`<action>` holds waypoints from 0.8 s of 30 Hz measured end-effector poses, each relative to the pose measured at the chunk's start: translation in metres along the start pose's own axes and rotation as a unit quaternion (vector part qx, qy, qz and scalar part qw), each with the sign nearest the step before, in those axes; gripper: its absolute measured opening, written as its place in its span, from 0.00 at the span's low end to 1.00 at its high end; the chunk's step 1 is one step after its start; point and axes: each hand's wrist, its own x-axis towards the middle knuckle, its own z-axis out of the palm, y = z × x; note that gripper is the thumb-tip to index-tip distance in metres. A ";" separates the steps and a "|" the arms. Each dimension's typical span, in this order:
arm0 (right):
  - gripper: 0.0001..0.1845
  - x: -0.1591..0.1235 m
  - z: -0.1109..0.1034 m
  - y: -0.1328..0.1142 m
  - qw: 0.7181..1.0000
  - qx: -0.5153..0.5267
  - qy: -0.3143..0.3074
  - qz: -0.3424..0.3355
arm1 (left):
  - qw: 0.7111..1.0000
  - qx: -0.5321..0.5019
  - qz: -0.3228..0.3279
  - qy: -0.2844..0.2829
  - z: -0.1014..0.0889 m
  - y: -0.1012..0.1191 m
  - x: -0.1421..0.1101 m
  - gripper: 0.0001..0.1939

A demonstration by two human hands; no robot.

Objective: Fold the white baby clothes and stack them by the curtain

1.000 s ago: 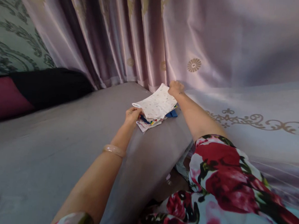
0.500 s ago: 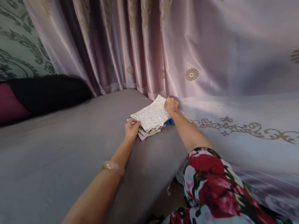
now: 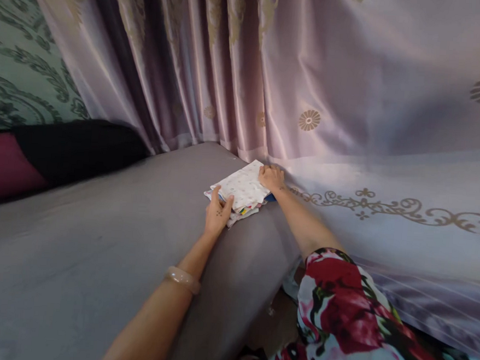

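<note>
A white folded cloth (image 3: 243,182) with a faint small print lies on top of a small pile of folded fabrics (image 3: 248,209) on the grey bed surface. Coloured, whitish and blue edges stick out under it. My left hand (image 3: 218,210) is at the pile's near left corner, thumb and fingers spread apart and touching the cloth. On the cloth's right end rests my right hand (image 3: 271,178), its slightly bent fingers lying over the top. A pale bangle (image 3: 182,279) is on my left forearm.
A pinkish-purple curtain (image 3: 215,63) with gold patterns hangs right behind the pile and along the right. At the left, a black and maroon cushion-like thing (image 3: 82,144) stands against green patterned wallpaper (image 3: 18,55). The bed's edge (image 3: 271,292) drops off at the lower right.
The cloth's far right corner has come down flat on the pile. My right hand has loosened from a closed grip and lowered onto it. My left fingers have spread and shifted slightly right.
</note>
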 end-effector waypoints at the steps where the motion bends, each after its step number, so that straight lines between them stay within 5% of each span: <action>1: 0.28 0.000 0.002 0.002 1.000 0.008 -0.017 0.004 | 0.998 0.052 0.034 -0.004 0.001 0.000 -0.002 0.26; 6: 0.29 0.006 0.010 0.010 0.996 0.040 -0.080 0.022 | 0.969 0.216 0.116 0.017 0.005 -0.001 -0.008 0.25; 13: 0.29 0.012 0.005 0.010 0.993 0.030 -0.108 0.019 | 0.964 0.222 0.144 -0.013 -0.010 -0.009 -0.015 0.26; 18: 0.30 0.009 -0.003 -0.007 0.997 0.017 -0.044 -0.064 | 0.947 0.288 0.144 -0.001 -0.056 -0.030 -0.014 0.28; 24: 0.30 0.003 0.000 -0.013 0.993 0.043 -0.090 -0.069 | 0.895 0.426 0.126 0.049 -0.149 -0.065 -0.021 0.29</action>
